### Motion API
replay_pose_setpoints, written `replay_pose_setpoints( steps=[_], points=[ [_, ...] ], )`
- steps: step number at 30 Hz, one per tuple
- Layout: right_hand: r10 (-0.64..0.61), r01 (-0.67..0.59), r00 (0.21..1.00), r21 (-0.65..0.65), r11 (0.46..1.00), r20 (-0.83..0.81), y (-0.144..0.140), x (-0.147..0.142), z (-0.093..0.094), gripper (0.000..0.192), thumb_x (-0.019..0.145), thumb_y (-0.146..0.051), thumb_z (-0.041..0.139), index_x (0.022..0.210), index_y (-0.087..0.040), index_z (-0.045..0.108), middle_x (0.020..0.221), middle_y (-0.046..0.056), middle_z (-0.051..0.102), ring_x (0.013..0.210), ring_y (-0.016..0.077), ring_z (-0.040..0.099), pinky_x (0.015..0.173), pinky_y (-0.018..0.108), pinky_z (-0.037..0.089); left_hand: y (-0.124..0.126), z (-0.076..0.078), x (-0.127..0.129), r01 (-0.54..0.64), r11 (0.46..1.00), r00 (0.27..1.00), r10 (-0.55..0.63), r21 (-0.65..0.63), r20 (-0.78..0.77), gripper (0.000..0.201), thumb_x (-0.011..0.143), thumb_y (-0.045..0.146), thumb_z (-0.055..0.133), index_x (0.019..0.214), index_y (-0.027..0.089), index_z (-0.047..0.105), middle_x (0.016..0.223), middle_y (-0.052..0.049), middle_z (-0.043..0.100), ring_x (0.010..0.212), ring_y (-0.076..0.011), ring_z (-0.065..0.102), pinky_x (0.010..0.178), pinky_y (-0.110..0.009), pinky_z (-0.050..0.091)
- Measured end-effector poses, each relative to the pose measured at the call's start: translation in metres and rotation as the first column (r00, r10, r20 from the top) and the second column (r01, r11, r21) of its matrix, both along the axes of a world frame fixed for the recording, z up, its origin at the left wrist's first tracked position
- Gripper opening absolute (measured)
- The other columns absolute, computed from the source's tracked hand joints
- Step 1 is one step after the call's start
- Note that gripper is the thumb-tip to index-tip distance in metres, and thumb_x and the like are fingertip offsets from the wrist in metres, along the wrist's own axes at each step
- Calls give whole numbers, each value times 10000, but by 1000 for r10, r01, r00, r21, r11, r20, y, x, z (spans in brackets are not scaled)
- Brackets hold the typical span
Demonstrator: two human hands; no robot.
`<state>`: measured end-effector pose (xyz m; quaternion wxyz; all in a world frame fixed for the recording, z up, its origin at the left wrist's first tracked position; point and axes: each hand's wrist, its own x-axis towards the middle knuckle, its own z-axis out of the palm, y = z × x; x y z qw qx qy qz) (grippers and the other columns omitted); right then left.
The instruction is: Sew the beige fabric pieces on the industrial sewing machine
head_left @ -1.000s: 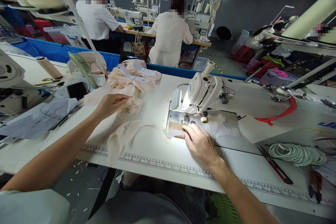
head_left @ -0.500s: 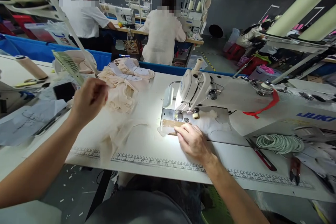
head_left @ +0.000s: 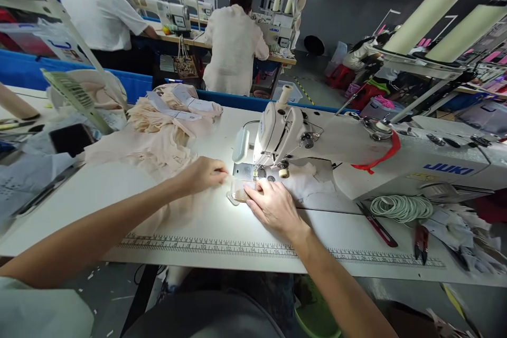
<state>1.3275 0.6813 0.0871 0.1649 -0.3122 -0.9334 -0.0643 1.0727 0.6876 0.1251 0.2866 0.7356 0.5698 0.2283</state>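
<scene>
Beige, sheer fabric [head_left: 158, 150] lies slack across the white table [head_left: 222, 232], bunched toward ten o'clock and running to the lit spot beside the sewing machine [head_left: 277, 134]. From the head view, the left hand [head_left: 202, 174] has its fingers drawn together, pinching the fabric's edge at nine o'clock of the needle; the right hand [head_left: 271, 206] lies flat, fingers together, pressing a small piece [head_left: 240, 195] at six o'clock of the presser foot. Fingertips sit very near the needle, so a slip could likely nick them; thin cloth might pucker or feed skewed.
</scene>
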Motion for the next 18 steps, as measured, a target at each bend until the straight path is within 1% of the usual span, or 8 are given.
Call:
replay_pose_setpoints(
  steps=[2,3,6,9,11,14,16,18],
  points=[
    [6,-6,1000,8,1000,11,2,-1,0,314,1026,-363,442,1171,-198,667,928,69,582,777,190,452,704,330,305,2,1,22,53,998,994,-48,-46,100,176,787,308,509,736,190,629,701,-20,703,646,-162,607,604,-264,421],
    [8,-8,1000,8,1000,14,3,0,1,307,1025,-362,445,1148,-198,673,927,68,583,779,190,451,706,332,302,3,-1,32,66,996,989,-57,-60,139,163,784,316,521,737,190,613,690,-19,693,642,-166,604,601,-267,430],
    [-4,4,999,-3,1000,32,3,1,2,288,1022,-349,451,1109,-195,679,935,67,589,788,190,454,713,336,301,11,-13,51,86,992,982,-68,-93,177,169,762,354,550,718,193,578,676,-20,662,647,-180,598,585,-276,445],
    [-11,11,998,4,1000,56,3,3,3,299,1020,-350,452,1163,-201,668,960,74,598,798,195,464,722,342,310,19,-25,54,81,990,985,-61,-118,164,184,749,371,547,691,196,548,671,-18,641,643,-181,587,559,-271,437],
    [-1,0,998,20,1000,64,2,6,4,313,1022,-343,449,1214,-205,654,981,79,609,806,199,472,731,347,320,21,-29,52,79,989,987,-61,-121,150,181,752,368,537,692,197,535,674,-19,634,643,-182,588,554,-269,435],
    [11,-11,999,21,1000,36,0,12,5,314,1024,-323,445,1219,-194,654,1026,90,628,843,207,495,758,355,345,20,-28,52,91,993,993,-84,-79,84,176,759,352,525,682,195,539,698,-25,635,660,-185,595,594,-282,445],
    [-13,13,1000,-2,1000,-9,-2,16,5,292,1020,-301,452,1170,-184,673,1024,91,636,858,208,504,770,357,362,19,-26,54,92,994,995,-89,-55,55,173,771,343,511,687,196,546,708,-26,641,674,-188,600,626,-293,456],
    [-48,47,998,-30,998,-48,-3,20,5,263,1013,-271,460,1089,-180,696,976,79,638,839,199,504,773,353,375,18,-25,55,84,995,996,-82,-50,41,175,779,340,506,685,197,547,720,-28,650,689,-195,608,648,-304,466]
  ],
)
